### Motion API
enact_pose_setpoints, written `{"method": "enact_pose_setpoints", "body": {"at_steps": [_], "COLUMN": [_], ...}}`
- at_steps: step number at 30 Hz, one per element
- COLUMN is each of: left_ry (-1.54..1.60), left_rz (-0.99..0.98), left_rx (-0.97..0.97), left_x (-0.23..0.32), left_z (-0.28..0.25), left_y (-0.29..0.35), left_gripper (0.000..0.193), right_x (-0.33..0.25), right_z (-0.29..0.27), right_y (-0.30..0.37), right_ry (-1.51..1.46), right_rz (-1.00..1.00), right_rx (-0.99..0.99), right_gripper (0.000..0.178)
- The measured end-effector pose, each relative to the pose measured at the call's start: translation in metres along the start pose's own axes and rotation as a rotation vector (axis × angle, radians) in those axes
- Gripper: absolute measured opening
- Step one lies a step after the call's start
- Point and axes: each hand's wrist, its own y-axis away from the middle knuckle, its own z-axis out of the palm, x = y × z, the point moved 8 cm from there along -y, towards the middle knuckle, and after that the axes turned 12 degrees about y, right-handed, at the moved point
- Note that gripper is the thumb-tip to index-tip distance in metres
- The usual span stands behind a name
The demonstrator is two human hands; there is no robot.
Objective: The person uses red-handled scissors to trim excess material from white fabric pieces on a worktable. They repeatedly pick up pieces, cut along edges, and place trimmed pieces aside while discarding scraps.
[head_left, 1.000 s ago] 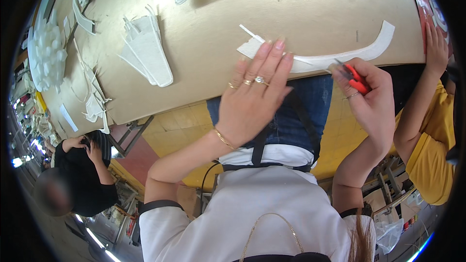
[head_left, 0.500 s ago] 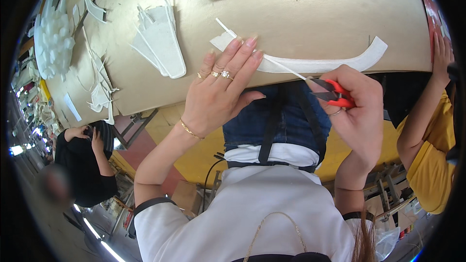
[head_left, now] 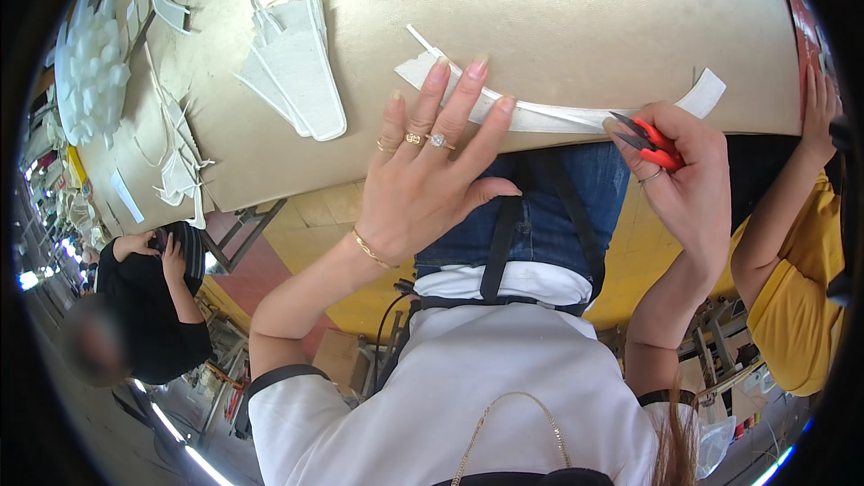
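Note:
On the tan table point(head_left: 594, 36) lies a long, curved off-white strip point(head_left: 706, 94) near the front edge. A thin white band point(head_left: 562, 112) runs along it, its loose end sticking up past the strip's left end. My left hand point(head_left: 423, 166) rests palm down over the left part of the strip, fingers spread and fingertips on it. In my right hand point(head_left: 693, 175) are red-handled snips point(head_left: 660, 148), dark blades pointing left and apart. That hand's thumb and fingertip are at the band, over the strip; their exact grip on it is partly hidden.
A stack of off-white flat pieces point(head_left: 301, 72) lies left of my left hand. Farther left are thin scraps point(head_left: 183, 171) and a heap of white pieces point(head_left: 94, 72). A co-worker's yellow sleeve point(head_left: 787, 306) is at the right; a person in black point(head_left: 153, 306) sits at the left.
My right hand has moved right along the strip, and the thin band now lies closer along it. My left hand has shifted slightly right, its fingers more spread.

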Motion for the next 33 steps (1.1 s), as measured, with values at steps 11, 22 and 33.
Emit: {"method": "enact_pose_setpoints", "body": {"at_steps": [11,22,33], "left_ry": [0.0,-0.034,0.011], "left_rz": [-0.041,-0.136,0.003], "left_rx": [0.038,0.07,0.085], "left_x": [0.011,0.036,0.035], "left_z": [0.004,0.007,0.02], "left_y": [-0.003,-0.008,-0.009], "left_gripper": [0.073,0.075,0.066], "right_x": [0.002,0.0,-0.008], "right_z": [0.0,0.001,-0.014], "right_y": [-0.003,-0.003,0.008], "right_ry": [0.031,-0.011,0.007], "right_rz": [0.052,0.073,0.005], "right_rx": [-0.018,-0.014,0.025], "right_gripper": [0.016,0.021,0.015]}}
